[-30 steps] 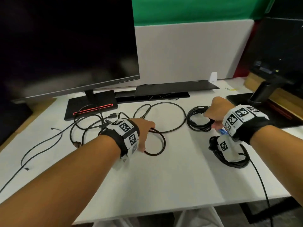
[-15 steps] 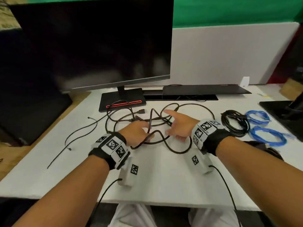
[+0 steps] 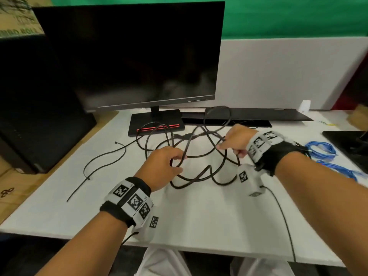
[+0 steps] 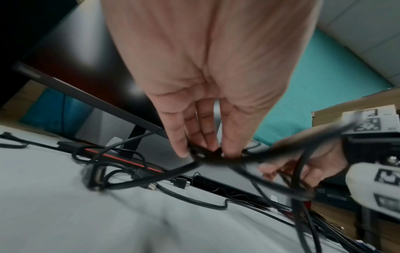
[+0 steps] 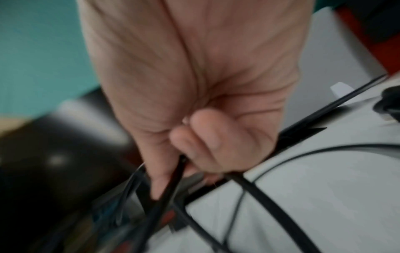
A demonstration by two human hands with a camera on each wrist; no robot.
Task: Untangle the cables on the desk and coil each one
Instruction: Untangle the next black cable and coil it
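Note:
A tangle of black cables (image 3: pixel 199 156) sprawls over the middle of the white desk (image 3: pixel 199 216), partly lifted off it. My left hand (image 3: pixel 169 164) pinches a strand of the tangle (image 4: pixel 203 154) between thumb and fingertips. My right hand (image 3: pixel 233 144) grips other black strands (image 5: pixel 179 171) in curled fingers, raised above the desk. A thin black cable (image 3: pixel 99 162) trails loose at the left. Coiled blue cables (image 3: pixel 322 148) lie at the far right.
A dark monitor (image 3: pixel 129 56) stands on its base (image 3: pixel 157 124) right behind the tangle. A flat black device (image 3: pixel 258 114) lies behind it on the right. Another black stand (image 3: pixel 346 140) sits at the right edge, a dark box (image 3: pixel 39 126) at the left.
My right hand left the coiled black cable at the right, crossed to the tangle and gripped strands. Both hands have raised the tangle off the desk. The view swung left.

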